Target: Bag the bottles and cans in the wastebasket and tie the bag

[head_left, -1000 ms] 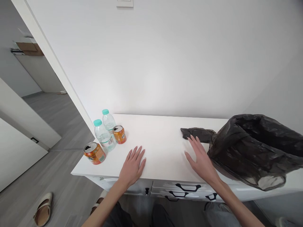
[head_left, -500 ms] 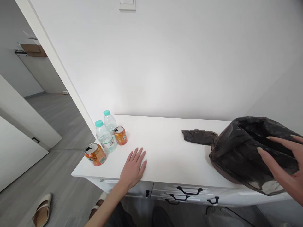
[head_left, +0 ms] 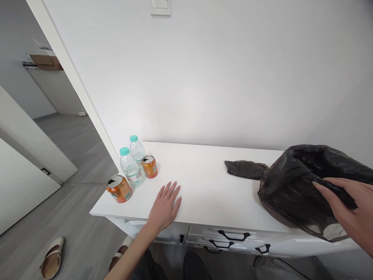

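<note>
My left hand [head_left: 165,205] lies flat on the white cabinet top [head_left: 204,194], fingers spread, holding nothing. At the right, my right hand [head_left: 346,202] pinches the near rim of a black plastic bag [head_left: 294,190] that lines a round bin; the bag's mouth gapes upward and its knotted tail points left. Beyond my left hand, at the cabinet's left end, stand a small orange can [head_left: 150,168], a larger orange can [head_left: 119,189], and two clear bottles [head_left: 131,169] [head_left: 136,151] with teal caps.
Black-handled drawers [head_left: 234,235] are below the cabinet top. A wall with a switch [head_left: 161,7] rises behind. On the floor at the left lies a shoe [head_left: 52,258]; a doorway opens beyond, with cardboard boxes [head_left: 46,62] further back.
My right hand has closed from an open reach over the bag onto its near rim. My left hand has stayed flat in place. The view has shifted slightly.
</note>
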Motion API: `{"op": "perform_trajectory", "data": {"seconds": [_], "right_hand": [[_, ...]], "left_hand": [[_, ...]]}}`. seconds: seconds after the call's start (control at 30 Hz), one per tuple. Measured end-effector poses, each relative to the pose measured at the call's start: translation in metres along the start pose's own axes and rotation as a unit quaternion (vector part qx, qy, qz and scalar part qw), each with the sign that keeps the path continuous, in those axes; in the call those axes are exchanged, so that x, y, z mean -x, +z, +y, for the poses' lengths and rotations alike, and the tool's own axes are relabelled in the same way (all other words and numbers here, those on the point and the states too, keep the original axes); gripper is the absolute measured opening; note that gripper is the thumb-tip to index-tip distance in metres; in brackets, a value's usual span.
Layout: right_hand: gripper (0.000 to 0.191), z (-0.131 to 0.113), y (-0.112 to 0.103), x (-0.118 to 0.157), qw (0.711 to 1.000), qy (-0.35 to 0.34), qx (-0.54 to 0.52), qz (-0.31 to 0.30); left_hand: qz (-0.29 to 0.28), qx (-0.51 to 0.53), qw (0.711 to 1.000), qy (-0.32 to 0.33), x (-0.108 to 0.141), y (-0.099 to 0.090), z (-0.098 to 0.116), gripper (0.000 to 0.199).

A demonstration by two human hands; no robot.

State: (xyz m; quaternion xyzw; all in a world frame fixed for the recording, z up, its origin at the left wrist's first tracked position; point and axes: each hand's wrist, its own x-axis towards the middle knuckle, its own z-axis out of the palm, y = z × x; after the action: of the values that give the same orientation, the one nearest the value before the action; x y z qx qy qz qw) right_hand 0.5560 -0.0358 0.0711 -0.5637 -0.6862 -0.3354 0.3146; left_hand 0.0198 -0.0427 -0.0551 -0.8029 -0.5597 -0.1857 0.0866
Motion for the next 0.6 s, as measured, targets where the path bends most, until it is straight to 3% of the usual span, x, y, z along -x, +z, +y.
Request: {"op": "perform_trajectory", "data": {"seconds": [0.17, 0.33, 0.6], "right_hand": [[0.036, -0.013, -0.007, -0.001, 0.997, -0.047, -0.065, -0.023], [0.028, -0.055, -0.026, -0.014, 0.983, -0.044, -0.173, -0.045], [0.021, -0.117, -0.023, -0.037, 0.925, -0.113, -0.355, -0.075]], "left_hand": [[-0.001, -0.003, 1.000, -0.004, 0.001, 0.000, 0.002, 0.052], [0.003, -0.006, 1.000, -0.005, 0.000, -0.001, 0.002, 0.052], [-0.003, -0.003, 1.000, -0.005, 0.003, -0.001, 0.003, 0.051]]}}
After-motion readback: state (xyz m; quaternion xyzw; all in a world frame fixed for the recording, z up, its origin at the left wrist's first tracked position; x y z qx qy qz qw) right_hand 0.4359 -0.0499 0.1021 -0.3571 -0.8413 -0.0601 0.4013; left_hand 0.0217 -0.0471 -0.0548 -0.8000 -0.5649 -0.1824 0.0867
